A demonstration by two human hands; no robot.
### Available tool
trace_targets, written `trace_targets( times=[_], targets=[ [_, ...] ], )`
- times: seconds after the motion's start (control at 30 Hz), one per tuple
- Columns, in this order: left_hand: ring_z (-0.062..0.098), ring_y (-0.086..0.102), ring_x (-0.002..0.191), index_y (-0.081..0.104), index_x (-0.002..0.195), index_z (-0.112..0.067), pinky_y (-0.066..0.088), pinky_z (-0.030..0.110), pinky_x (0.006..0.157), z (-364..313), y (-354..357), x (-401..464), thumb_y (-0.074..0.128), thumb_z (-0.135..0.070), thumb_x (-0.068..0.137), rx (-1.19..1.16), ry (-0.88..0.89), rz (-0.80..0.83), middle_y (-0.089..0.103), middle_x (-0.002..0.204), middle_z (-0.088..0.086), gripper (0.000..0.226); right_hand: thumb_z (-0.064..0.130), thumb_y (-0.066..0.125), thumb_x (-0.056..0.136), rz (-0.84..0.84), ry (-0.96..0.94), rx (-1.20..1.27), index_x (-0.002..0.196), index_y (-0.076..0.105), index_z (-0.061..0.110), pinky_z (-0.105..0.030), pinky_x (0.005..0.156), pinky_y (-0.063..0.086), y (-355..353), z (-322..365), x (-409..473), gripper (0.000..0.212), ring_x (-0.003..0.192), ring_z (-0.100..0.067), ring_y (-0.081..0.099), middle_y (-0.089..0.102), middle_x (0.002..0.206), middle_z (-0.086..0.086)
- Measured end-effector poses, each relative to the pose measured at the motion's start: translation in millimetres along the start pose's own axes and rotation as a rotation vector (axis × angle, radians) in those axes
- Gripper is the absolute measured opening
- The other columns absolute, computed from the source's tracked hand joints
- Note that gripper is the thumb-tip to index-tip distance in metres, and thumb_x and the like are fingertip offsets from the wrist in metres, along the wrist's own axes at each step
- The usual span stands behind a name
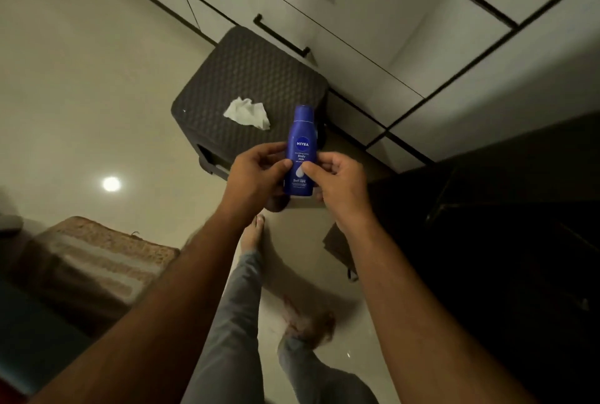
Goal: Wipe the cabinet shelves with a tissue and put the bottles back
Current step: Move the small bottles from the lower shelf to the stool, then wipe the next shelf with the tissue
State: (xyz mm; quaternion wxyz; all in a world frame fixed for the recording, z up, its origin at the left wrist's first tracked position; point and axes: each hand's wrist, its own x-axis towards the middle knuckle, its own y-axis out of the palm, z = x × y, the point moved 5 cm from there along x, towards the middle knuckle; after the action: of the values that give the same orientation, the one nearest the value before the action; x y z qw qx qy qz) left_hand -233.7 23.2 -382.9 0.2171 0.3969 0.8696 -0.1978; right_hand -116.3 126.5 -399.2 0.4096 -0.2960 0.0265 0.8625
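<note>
A blue lotion bottle [301, 140] is held upright in front of me, label facing the camera, cap at the top. My left hand [256, 173] grips its left side, thumb on the label. On the bottle's right side my right hand [337, 181] holds it too, thumb pressed on the lower label. A crumpled white tissue [248, 113] lies on top of a dark woven stool [246, 79] just behind the bottle. The cabinet's dark open interior [506, 241] is at the right; its shelves are too dark to make out.
White cabinet doors and drawers with black bar handles [282, 36] run across the top and right. A beige mat [97, 251] lies on the glossy floor at lower left. My legs and bare feet [251, 233] stand below the hands.
</note>
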Motion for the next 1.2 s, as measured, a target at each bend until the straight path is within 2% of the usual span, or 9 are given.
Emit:
trace_targets(
  times=[0.2,0.33,0.47,0.57,0.73,0.9,1.0,1.1,1.2],
  targets=[
    [0.010,0.063,0.096,0.055,0.132,-0.020,0.057,0.032,0.081,-13,-25,105,0.059,-0.015,0.094,0.113,-0.011,0.009,0.062,0.109,-0.006,0.039,0.021,0.072,0.086,-0.041,0.092,-0.006,0.102,0.062,0.026,-0.027,0.072,0.056,37,20,96,0.019,0.092,-0.010,0.069,0.071,0.104,0.002],
    [0.005,0.060,0.092,0.052,0.135,-0.018,0.054,0.021,0.072,-18,-28,172,0.054,-0.012,0.096,0.167,-0.005,0.054,0.061,0.117,-0.003,0.039,0.017,0.071,0.087,-0.080,0.127,-0.005,0.107,0.063,0.019,-0.028,0.074,0.056,49,27,158,0.022,0.093,-0.012,0.068,0.070,0.104,0.000],
    [0.011,0.059,0.102,0.049,0.138,-0.018,0.054,0.026,0.080,-11,-26,223,0.050,-0.009,0.098,0.202,-0.086,0.110,0.059,0.130,0.002,0.041,0.015,0.070,0.087,-0.108,0.161,-0.057,0.112,0.064,0.012,-0.034,0.081,0.056,57,23,202,0.026,0.084,-0.006,0.064,0.066,0.091,0.007],
    [0.014,0.060,0.102,0.047,0.140,-0.018,0.055,0.032,0.086,-4,-23,246,0.050,-0.010,0.098,0.259,-0.109,0.152,0.057,0.133,0.003,0.042,0.019,0.071,0.086,-0.127,0.173,-0.130,0.115,0.064,0.011,-0.037,0.083,0.057,61,14,222,0.031,0.088,-0.011,0.065,0.070,0.103,-0.001],
    [0.017,0.058,0.113,0.049,0.138,-0.019,0.051,0.039,0.097,5,-24,260,0.051,-0.011,0.098,0.337,-0.104,0.197,0.058,0.134,0.003,0.042,0.021,0.076,0.082,-0.178,0.158,-0.242,0.111,0.067,0.010,-0.031,0.081,0.058,64,10,234,0.033,0.089,-0.012,0.068,0.072,0.105,-0.005],
    [0.007,0.055,0.109,0.059,0.129,-0.020,0.041,0.023,0.088,-10,-47,256,0.053,-0.015,0.097,0.615,0.138,0.080,0.062,0.124,-0.001,0.033,0.023,0.071,0.087,-0.238,0.117,-0.344,0.120,0.063,0.011,-0.010,0.064,0.042,59,21,226,0.036,0.084,-0.005,0.060,0.064,0.096,0.006],
    [0.017,0.053,0.114,0.057,0.129,-0.023,0.044,0.030,0.090,0,-67,254,0.059,-0.027,0.093,0.839,0.207,0.098,0.058,0.122,0.000,0.036,0.023,0.069,0.089,-0.315,0.086,-0.347,0.120,0.063,0.013,-0.012,0.066,0.043,52,25,217,0.033,0.086,-0.005,0.060,0.065,0.101,0.004],
    [0.025,0.047,0.121,0.052,0.133,-0.027,0.047,0.042,0.094,27,-75,245,0.064,-0.033,0.088,1.086,0.129,0.212,0.052,0.128,0.003,0.046,0.021,0.069,0.089,-0.331,0.065,-0.335,0.115,0.065,0.014,-0.016,0.069,0.049,52,26,204,0.027,0.083,-0.004,0.060,0.064,0.097,0.005],
    [0.025,0.050,0.116,0.055,0.127,-0.025,0.049,0.042,0.092,42,-75,234,0.063,-0.030,0.090,1.148,0.065,0.201,0.055,0.124,0.006,0.039,0.020,0.070,0.088,-0.308,0.045,-0.309,0.112,0.066,0.014,-0.016,0.070,0.051,56,22,188,0.025,0.080,-0.003,0.061,0.066,0.095,0.004]
  ],
)
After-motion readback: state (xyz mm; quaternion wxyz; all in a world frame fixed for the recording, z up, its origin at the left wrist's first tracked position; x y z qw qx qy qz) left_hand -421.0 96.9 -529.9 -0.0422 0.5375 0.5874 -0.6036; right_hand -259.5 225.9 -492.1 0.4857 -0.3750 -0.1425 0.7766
